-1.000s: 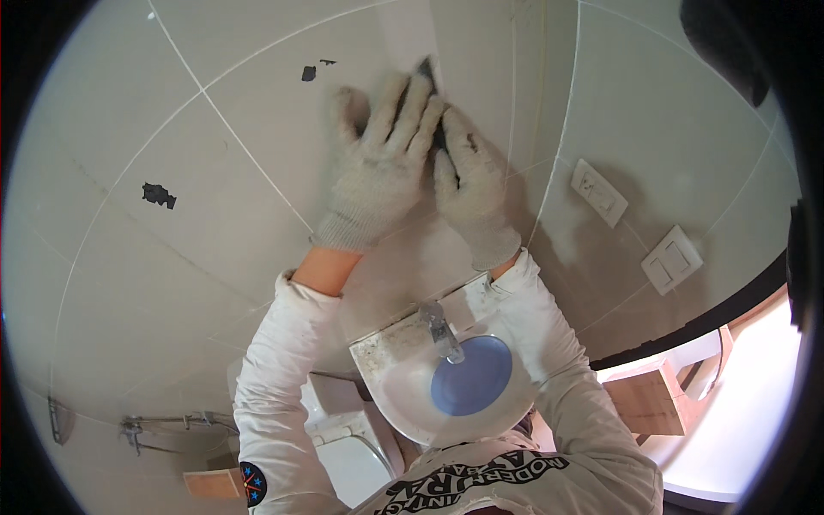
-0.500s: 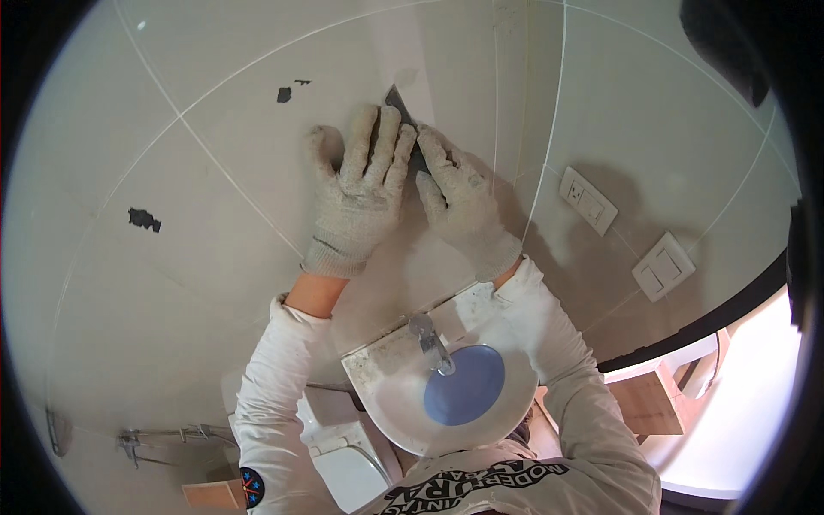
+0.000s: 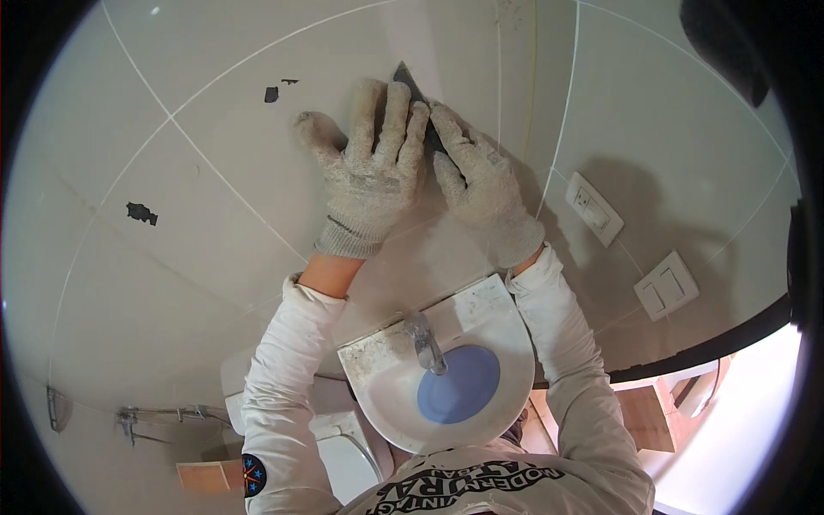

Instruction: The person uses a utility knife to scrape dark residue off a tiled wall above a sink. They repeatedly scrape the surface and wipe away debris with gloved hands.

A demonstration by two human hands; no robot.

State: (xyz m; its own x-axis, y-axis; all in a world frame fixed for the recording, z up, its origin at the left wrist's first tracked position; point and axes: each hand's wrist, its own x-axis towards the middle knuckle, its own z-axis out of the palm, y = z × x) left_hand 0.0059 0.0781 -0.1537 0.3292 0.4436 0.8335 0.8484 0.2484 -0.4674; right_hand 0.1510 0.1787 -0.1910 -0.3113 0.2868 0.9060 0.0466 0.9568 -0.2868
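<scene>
Both my hands, in dusty grey-white knit gloves, are up against the beige tiled wall [image 3: 232, 283] above the sink. My right hand [image 3: 481, 180] grips a dark, flat scraper [image 3: 410, 81]; its pointed blade lies against the wall and slants up to the left. Most of its handle is hidden by my gloves. My left hand [image 3: 373, 172] is spread flat, fingers pointing up, and its little-finger side touches the scraper. Dark scraps [image 3: 272, 93] stick to the wall left of my left hand, and a larger dark patch [image 3: 142, 214] sits farther left.
Below my hands is a dirty-rimmed white sink [image 3: 395, 421] with a metal faucet [image 3: 423, 342] and a blue disc in its basin. A white toilet [image 3: 348, 463] stands lower left, near wall pipes [image 3: 172, 413]. An outlet plate [image 3: 594, 209] and a switch plate [image 3: 667, 286] are at right.
Both hands and the scraper have moved a little up and to the right along the wall. My left hand stays spread; my right keeps its grip.
</scene>
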